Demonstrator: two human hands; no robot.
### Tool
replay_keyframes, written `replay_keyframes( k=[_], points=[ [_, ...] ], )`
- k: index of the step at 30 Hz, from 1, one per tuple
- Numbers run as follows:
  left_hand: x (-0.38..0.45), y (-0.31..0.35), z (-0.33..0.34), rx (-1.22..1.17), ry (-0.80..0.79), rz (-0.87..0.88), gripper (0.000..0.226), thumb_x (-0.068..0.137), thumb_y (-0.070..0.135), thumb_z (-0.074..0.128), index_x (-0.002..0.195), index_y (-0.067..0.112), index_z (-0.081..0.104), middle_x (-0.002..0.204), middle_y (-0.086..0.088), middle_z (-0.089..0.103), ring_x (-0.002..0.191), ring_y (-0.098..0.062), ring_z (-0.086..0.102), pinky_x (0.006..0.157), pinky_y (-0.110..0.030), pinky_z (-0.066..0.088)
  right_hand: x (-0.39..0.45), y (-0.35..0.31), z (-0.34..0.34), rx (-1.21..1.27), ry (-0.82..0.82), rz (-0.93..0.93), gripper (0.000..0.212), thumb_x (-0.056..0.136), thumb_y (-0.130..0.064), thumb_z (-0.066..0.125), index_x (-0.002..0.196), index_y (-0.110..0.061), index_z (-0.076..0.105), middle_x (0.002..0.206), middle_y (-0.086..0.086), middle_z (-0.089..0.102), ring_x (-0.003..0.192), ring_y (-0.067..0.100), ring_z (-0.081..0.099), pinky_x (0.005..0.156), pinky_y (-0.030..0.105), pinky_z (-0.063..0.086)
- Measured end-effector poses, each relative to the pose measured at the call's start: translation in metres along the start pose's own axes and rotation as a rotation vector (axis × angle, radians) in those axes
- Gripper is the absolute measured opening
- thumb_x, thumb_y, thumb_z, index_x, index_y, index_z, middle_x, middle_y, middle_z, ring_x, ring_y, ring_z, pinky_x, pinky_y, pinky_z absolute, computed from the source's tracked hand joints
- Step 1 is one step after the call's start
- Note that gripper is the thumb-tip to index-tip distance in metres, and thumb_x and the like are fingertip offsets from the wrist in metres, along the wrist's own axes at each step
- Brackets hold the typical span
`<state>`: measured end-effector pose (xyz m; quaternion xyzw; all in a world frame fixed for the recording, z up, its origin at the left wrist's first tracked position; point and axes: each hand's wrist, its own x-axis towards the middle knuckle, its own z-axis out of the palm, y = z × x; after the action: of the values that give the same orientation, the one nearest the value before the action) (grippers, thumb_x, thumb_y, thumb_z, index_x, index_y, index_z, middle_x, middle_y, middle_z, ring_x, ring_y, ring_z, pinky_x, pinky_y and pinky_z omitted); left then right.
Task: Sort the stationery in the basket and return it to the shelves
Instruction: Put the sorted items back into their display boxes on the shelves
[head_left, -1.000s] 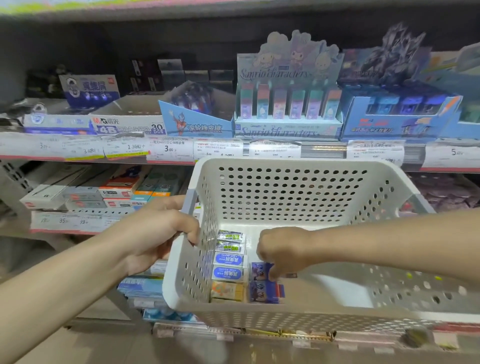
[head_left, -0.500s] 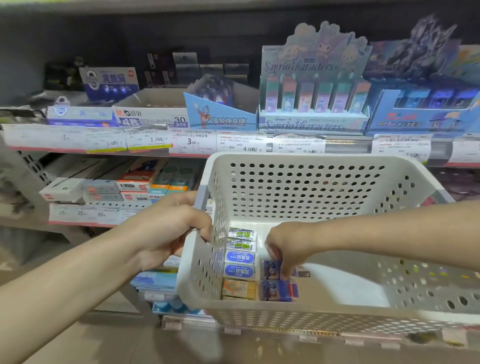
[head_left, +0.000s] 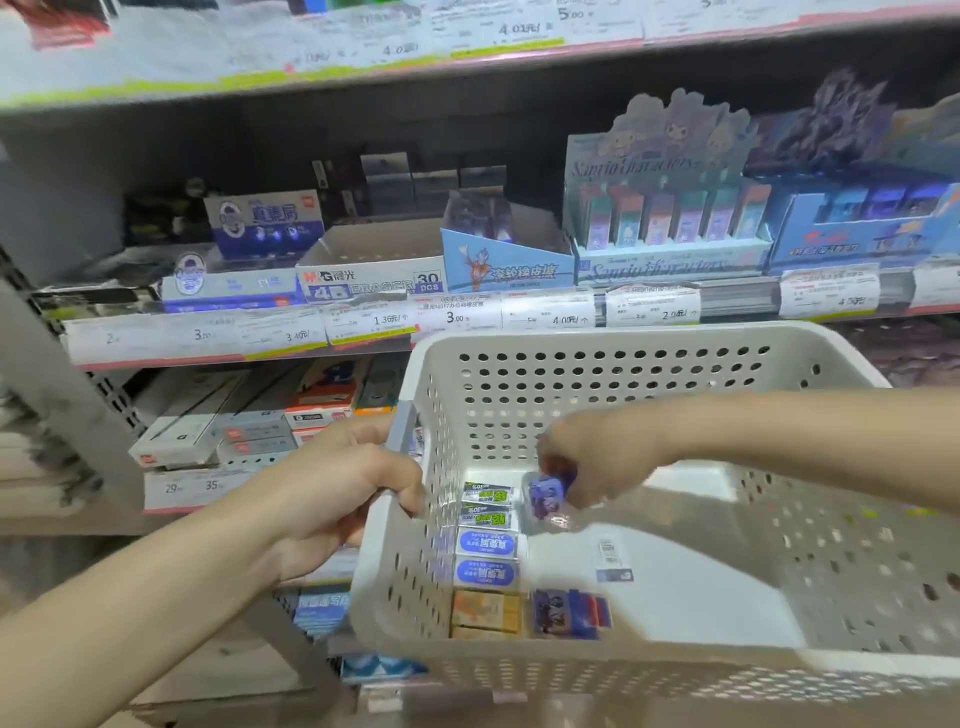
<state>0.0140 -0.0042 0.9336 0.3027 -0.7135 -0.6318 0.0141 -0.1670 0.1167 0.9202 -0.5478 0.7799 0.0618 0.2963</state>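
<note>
Eraser lifted from basket.
Left hand (head_left: 332, 488) grips the white basket (head_left: 597, 670) by its left rim; right hand (head_left: 597, 462) pinches a purple eraser (head_left: 545, 496) just above the floor, near the left wall's eraser row (head_left: 487, 556).

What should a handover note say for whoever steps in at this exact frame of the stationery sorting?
Left hand: gripping the left rim of the white basket, holding it up in front of the shelves.
Right hand: inside the basket, pinching a small purple eraser lifted just off the floor.
In the basket: two green erasers, two blue erasers and an orange eraser in a column by the left wall; another purple eraser beside them; a loose barcode tag.
Done: nothing visibly shelved from this load.
Left: find a matching display box for the held eraser, possibly the character eraser box, then shelve the rest.
</note>
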Motion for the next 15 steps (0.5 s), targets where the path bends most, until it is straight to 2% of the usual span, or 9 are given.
replay_keyframes(
  k=[2,4,6,9,12,15],
  points=[
    [-0.004,-0.003,-0.010,0.004,-0.022,-0.003,0.040,0.044,-0.004,0.054,0.079,0.009,0.067,0.064,-0.016,0.054,0.053,-0.025,0.051,0.056,-0.027,0.045,-0.015,-0.009,-0.020,0.138,0.079,-0.026,0.003,0.088,-0.005,0.058,0.086,-0.005,0.056,0.069,0.003,0.056,0.055,0.011,0.052,0.048,0.017,0.045],
    [-0.008,-0.005,-0.018,-0.004,-0.027,0.001,0.035,0.044,-0.004,0.054,0.070,0.012,0.069,0.061,-0.015,0.055,0.051,-0.024,0.052,0.052,-0.026,0.048,-0.032,-0.016,-0.039,0.255,0.192,-0.065,0.005,0.090,-0.008,0.057,0.092,-0.007,0.062,0.068,0.000,0.057,0.055,0.008,0.052,0.052,0.017,0.047],
    [-0.010,-0.008,-0.026,0.001,-0.014,0.003,0.033,0.043,-0.004,0.054,0.064,0.016,0.071,0.060,-0.015,0.055,0.053,-0.025,0.053,0.054,-0.027,0.047,-0.045,-0.017,-0.058,0.365,0.351,-0.078,0.010,0.091,-0.008,0.056,0.095,-0.012,0.064,0.067,-0.005,0.058,0.054,0.006,0.051,0.052,0.015,0.046],
    [-0.010,-0.012,-0.032,0.018,-0.001,-0.004,0.036,0.042,-0.003,0.055,0.070,0.012,0.070,0.065,-0.018,0.053,0.061,-0.028,0.050,0.062,-0.033,0.039,-0.053,-0.010,-0.083,0.531,0.593,-0.077,0.014,0.088,-0.007,0.060,0.101,-0.014,0.060,0.076,0.001,0.060,0.059,0.012,0.049,0.056,0.021,0.045],
    [-0.007,-0.014,-0.035,0.013,0.009,-0.023,0.034,0.042,-0.003,0.054,0.071,0.009,0.065,0.063,-0.017,0.056,0.055,-0.026,0.053,0.056,-0.029,0.046,-0.047,0.001,-0.104,0.547,0.831,-0.052,0.005,0.086,-0.009,0.062,0.090,-0.010,0.060,0.073,0.005,0.059,0.059,0.013,0.050,0.053,0.018,0.044],
    [-0.003,-0.014,-0.037,-0.008,0.016,-0.033,0.042,0.042,-0.004,0.053,0.081,0.004,0.065,0.065,-0.017,0.055,0.053,-0.025,0.052,0.047,-0.024,0.047,-0.029,0.010,-0.118,0.458,1.013,0.010,0.008,0.085,-0.013,0.064,0.090,-0.007,0.065,0.073,0.008,0.062,0.045,0.004,0.054,0.041,0.011,0.040]
  ],
)
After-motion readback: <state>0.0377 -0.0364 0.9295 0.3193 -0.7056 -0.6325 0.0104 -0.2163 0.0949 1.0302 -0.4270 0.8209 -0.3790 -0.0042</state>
